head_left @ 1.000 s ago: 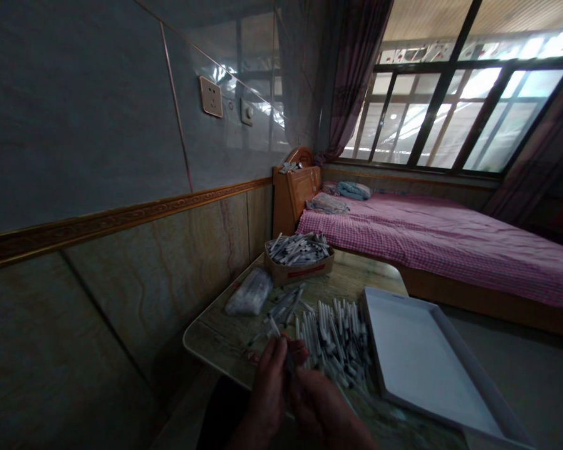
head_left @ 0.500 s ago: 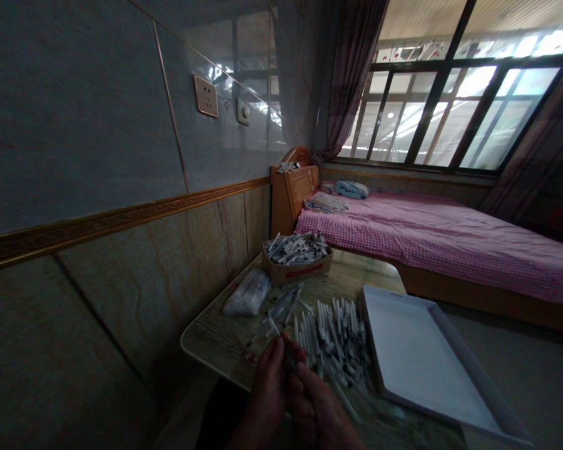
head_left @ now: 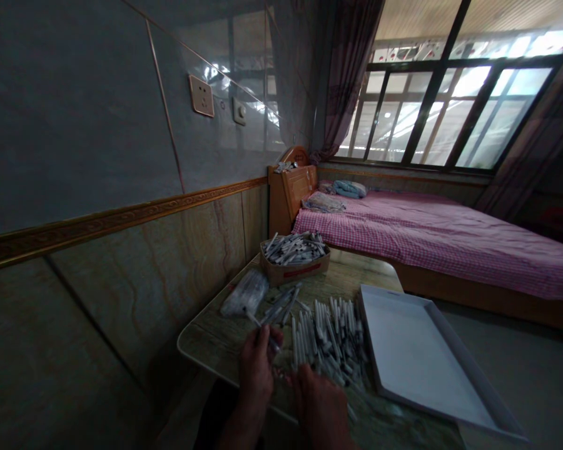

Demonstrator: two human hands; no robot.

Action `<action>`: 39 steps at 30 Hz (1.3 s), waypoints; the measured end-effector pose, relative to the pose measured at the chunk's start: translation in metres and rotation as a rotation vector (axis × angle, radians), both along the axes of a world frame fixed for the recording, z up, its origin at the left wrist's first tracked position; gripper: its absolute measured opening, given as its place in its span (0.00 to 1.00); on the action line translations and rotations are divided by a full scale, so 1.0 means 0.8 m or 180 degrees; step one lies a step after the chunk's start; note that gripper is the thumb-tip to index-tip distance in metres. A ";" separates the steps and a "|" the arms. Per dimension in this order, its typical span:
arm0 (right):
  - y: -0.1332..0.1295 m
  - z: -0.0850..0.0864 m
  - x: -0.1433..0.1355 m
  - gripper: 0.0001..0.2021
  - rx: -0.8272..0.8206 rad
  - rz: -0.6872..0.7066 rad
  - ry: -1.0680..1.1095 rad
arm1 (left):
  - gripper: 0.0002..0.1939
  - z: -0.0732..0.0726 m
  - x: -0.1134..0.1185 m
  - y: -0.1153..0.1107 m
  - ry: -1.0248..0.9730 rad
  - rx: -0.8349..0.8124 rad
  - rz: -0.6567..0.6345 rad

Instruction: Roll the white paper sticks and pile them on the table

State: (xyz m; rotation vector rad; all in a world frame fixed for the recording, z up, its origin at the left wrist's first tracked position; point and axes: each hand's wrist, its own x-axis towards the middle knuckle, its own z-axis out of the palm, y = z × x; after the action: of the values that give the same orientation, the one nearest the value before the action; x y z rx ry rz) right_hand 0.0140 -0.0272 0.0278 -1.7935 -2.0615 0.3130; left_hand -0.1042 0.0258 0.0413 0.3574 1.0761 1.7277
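Note:
My left hand (head_left: 257, 362) is closed around a slim pen (head_left: 253, 319), whose pale end sticks out past the thumb toward the plastic bag. Just to the right, my right hand (head_left: 323, 403) is curled low over the table's near side, by the lower edge of a pile of pens (head_left: 328, 334) with whitish barrels and dark parts. Its fingertips are dim, and what they hold, if anything, is hidden. More loose pen parts (head_left: 281, 303) lie beyond my left hand, in front of a cardboard box (head_left: 295, 272) heaped with similar pieces.
On the marble-patterned table (head_left: 206, 337), a clear plastic bag (head_left: 246, 292) lies at the left. A shallow white tray (head_left: 426, 356) stands at the right, reaching past the table's edge. The tiled wall (head_left: 192, 262) borders the left side; a bed (head_left: 426, 231) is behind.
My hands, together before, have come apart. The left, with the pen, has moved left and slightly forward; the right has shifted right toward the lower edge of the pile.

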 end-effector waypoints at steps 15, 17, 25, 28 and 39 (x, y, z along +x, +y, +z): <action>0.032 0.007 -0.005 0.07 -0.0432 -0.0376 -0.0250 | 0.26 -0.032 -0.010 -0.002 0.0213 -0.0067 -0.0265; 0.031 0.005 -0.004 0.07 -0.0378 -0.0367 -0.0082 | 0.26 -0.038 -0.008 -0.004 0.0567 -0.0034 -0.0348; 0.012 -0.006 0.005 0.09 -0.0120 -0.0203 0.0206 | 0.25 -0.049 0.001 -0.004 0.1146 0.0095 -0.0483; -0.002 -0.017 -0.002 0.09 0.0047 0.0277 -0.0003 | 0.25 -0.049 0.005 0.000 0.0987 0.0093 -0.0406; 0.004 -0.032 -0.016 0.18 0.0211 0.0152 -0.0316 | 0.25 -0.046 -0.006 -0.006 0.0584 0.0018 -0.0027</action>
State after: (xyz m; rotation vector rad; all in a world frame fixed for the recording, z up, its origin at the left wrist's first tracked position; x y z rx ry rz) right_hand 0.0012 -0.0243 0.0025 -1.7557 -2.1588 0.1697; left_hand -0.1087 0.0209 0.0044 0.5316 1.1991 1.7158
